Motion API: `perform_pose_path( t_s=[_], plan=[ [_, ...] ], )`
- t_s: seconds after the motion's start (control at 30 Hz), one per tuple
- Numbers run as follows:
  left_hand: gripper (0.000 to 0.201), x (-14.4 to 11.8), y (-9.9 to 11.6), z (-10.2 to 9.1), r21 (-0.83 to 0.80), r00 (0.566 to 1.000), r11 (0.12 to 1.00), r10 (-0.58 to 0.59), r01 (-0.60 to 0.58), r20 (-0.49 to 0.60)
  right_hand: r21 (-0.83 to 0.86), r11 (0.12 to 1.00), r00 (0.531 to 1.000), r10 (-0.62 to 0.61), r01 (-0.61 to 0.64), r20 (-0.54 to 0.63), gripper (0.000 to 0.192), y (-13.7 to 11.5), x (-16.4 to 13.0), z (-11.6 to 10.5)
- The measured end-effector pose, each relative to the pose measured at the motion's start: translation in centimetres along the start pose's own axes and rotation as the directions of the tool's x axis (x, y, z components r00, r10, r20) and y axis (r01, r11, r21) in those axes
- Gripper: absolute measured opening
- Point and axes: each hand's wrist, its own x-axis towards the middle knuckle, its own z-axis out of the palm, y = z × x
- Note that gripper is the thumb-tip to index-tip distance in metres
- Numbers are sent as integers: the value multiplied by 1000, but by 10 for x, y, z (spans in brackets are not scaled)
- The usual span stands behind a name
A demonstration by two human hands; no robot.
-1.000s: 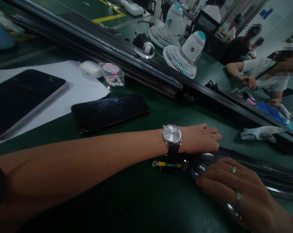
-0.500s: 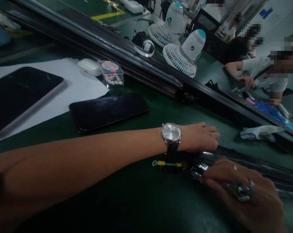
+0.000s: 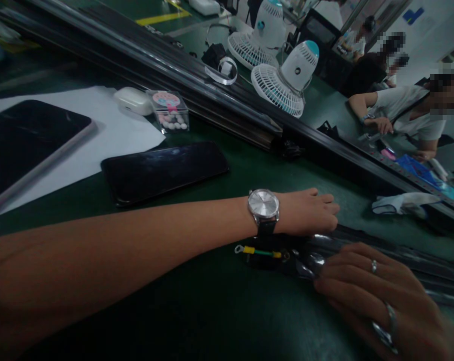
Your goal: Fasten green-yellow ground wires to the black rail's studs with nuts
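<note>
My left hand [image 3: 308,213], below a wristwatch, lies over the black plastic-wrapped rail [image 3: 365,243] with its fingers curled down onto the far side. A short green wire [image 3: 263,252] with yellow-sleeved ring terminals sticks out from the rail's near end, one ring free in the air. My right hand [image 3: 377,291], wearing rings, is closed just right of that end, its fingertips at the loose clear film [image 3: 310,263]. Under its palm shows the shiny metal end of a wrench [image 3: 385,337]; the rest is hidden by the hand.
Left of my arm lie a dark phone [image 3: 164,173], a tablet [image 3: 31,145] on white paper, a white earbud case [image 3: 133,101] and a box of sweets [image 3: 170,111]. Long black rails [image 3: 227,108] cross behind, with fans [image 3: 279,90] beyond. A glove [image 3: 403,203] lies right; a co-worker [image 3: 396,108] sits across.
My right hand has rolled over, back more upward, so the wrench in it is now mostly covered and its end shows lower. My left hand stays on the rail. The view has shifted slightly.
</note>
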Motion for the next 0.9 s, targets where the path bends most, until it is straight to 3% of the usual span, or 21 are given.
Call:
perform_pose_path(
  t_s=[0.1, 0.27, 0.4, 0.6, 0.9],
  plan=[
    [12, 0, -1, 1, -15, 999, 1000, 1, -1, -32, 5, 1000, 997, 19, -19, -74, 18, 1, -1, -5],
    [6, 1, -2, 4, -9, 1000, 1000, -7, 7, -12, 111, 992, 973, 90, -68, -212, 8, -1, 16, 4],
    [7, 2, -1, 2, -1, 1000, 1000, -19, 19, 23, 79, 992, 955, 121, -104, -269, 15, -5, 25, 9],
    [8, 3, 1, -3, 8, 995, 999, -36, 36, 94, 47, 991, 936, 134, -126, -325, 23, -9, 28, 13],
    [5, 2, -1, 0, 1, 998, 1000, -18, 18, 53, 80, 986, 929, 162, -143, -332, 21, -12, 28, 16]
  ],
)
